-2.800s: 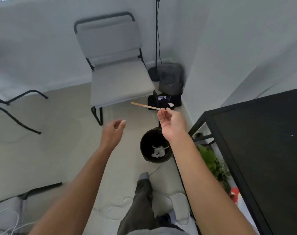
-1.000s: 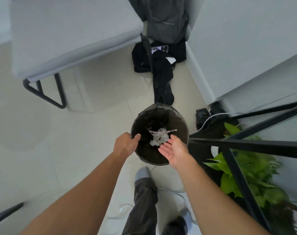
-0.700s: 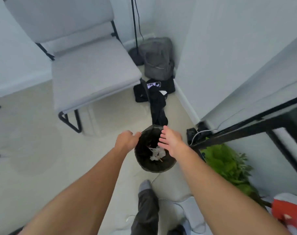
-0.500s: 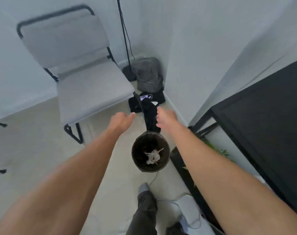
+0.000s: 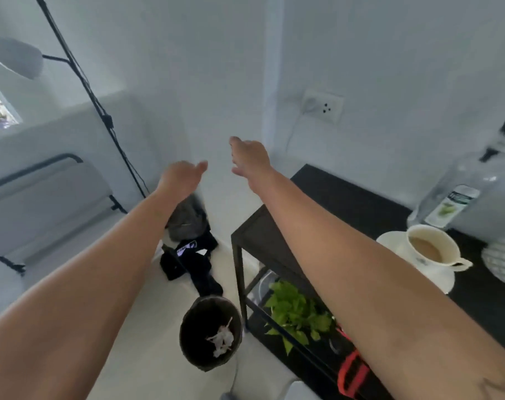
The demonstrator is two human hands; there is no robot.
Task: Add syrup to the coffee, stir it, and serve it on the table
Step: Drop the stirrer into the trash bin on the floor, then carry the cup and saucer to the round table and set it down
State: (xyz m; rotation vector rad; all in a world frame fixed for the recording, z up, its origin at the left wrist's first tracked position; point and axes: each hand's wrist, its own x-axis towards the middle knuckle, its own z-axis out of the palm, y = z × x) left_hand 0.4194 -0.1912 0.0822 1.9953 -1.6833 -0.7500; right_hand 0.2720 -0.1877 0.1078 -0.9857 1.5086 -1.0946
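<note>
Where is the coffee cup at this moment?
In the head view the coffee cup stands on a white saucer at the right, on the black table, just in front of the clear bottle.

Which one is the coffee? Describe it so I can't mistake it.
Look to the black table on the right. By its near right edge a white cup sits on a white saucer, before a clear bottle. It alone holds milky brown liquid.
</note>
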